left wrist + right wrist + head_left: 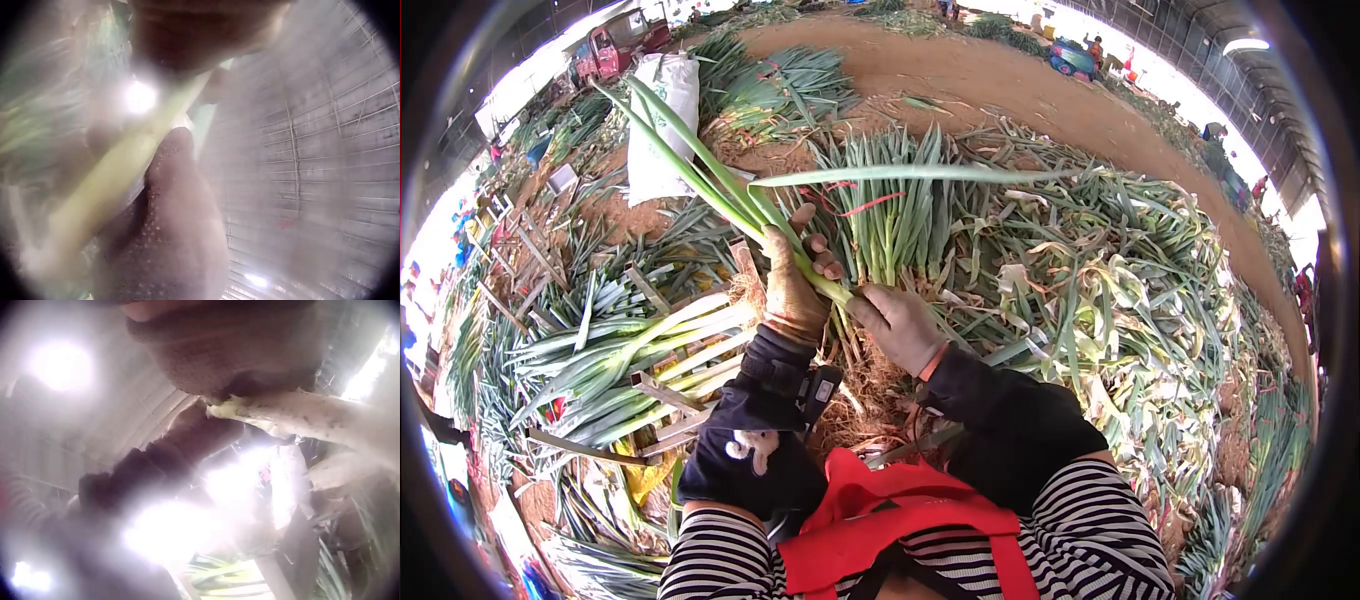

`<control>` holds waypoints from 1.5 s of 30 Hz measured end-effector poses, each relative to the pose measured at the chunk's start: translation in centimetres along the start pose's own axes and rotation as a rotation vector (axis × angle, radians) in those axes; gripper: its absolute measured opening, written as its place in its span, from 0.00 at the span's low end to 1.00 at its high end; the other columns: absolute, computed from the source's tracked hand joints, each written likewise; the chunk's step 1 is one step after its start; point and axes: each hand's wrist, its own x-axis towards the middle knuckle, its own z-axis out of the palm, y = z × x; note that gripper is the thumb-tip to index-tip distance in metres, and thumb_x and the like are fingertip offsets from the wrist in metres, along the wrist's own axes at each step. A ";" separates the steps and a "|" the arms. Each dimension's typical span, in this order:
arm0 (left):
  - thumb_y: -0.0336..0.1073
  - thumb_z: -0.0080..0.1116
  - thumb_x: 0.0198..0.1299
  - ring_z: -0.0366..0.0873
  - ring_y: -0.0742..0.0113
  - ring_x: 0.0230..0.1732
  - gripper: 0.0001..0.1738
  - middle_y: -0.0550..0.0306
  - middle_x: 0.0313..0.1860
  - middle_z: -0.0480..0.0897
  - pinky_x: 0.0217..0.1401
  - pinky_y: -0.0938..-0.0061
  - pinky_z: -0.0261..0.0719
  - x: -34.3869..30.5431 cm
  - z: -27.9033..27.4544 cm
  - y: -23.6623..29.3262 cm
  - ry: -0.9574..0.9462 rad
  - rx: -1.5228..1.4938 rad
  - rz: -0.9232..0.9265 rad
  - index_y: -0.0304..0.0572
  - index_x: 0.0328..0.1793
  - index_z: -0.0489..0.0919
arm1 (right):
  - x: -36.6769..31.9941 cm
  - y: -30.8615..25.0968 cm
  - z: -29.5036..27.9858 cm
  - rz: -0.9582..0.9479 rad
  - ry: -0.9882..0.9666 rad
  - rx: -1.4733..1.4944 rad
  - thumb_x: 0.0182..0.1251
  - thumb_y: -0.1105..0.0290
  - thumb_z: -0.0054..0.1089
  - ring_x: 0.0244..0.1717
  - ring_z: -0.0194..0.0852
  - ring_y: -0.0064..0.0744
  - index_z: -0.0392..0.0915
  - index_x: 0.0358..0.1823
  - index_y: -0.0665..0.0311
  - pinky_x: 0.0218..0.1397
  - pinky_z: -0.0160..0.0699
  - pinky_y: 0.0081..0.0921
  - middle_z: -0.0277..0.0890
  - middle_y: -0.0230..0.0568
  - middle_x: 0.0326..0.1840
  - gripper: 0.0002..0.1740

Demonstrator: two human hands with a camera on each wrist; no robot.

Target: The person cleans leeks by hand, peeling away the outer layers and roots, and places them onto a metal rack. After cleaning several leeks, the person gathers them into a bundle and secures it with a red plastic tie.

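A long green onion stalk [735,196] lies across both gloved hands in the head view, its leaves fanning to the upper left and one leaf bent to the right. The left hand [793,285] grips it around the stem, thumb on top. Close by, the right hand [900,325] pinches the lower stem between thumb and fingers. In the left wrist view the pale stem [119,169] runs diagonally beside a gloved hand [184,225]. The right wrist view shows the pale stem [306,415] under the gloved right hand [231,350]; glare hides much there.
An upright bunch with a red tie [890,215] stands just beyond the hands. Trimmed stalks [650,345] lie across a wooden rack at left. Leaf scraps [1100,290] are heaped at right. A white sack [662,135] stands at upper left, and roots [860,400] lie below the hands.
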 end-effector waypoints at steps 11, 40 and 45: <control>0.73 0.44 0.55 0.62 0.78 0.16 0.40 0.68 0.19 0.67 0.26 0.75 0.70 0.0 -0.1 1.4 -0.437 -0.109 -0.186 0.52 0.60 0.74 | 0.4 2.7 0.2 0.459 -0.694 0.765 0.67 0.70 0.48 0.34 0.79 0.36 0.76 0.45 0.73 0.39 0.77 0.27 0.79 0.43 0.32 0.14; 0.28 0.58 0.62 0.70 0.74 0.26 0.09 0.64 0.26 0.69 0.47 0.65 0.85 1.4 -3.9 2.8 0.344 0.190 0.048 0.46 0.42 0.69 | 0.2 2.4 -2.8 -0.113 -0.202 -0.313 0.58 0.66 0.64 0.53 0.75 0.42 0.59 0.69 0.60 0.55 0.75 0.35 0.69 0.50 0.57 0.37; 0.26 0.57 0.62 0.77 0.71 0.36 0.12 0.64 0.36 0.75 0.48 0.62 0.83 0.6 -1.6 0.5 0.407 0.246 0.097 0.51 0.47 0.68 | 0.2 1.4 -1.0 -0.054 -0.287 0.331 0.61 0.69 0.59 0.54 0.74 0.38 0.57 0.70 0.63 0.55 0.74 0.33 0.67 0.47 0.61 0.35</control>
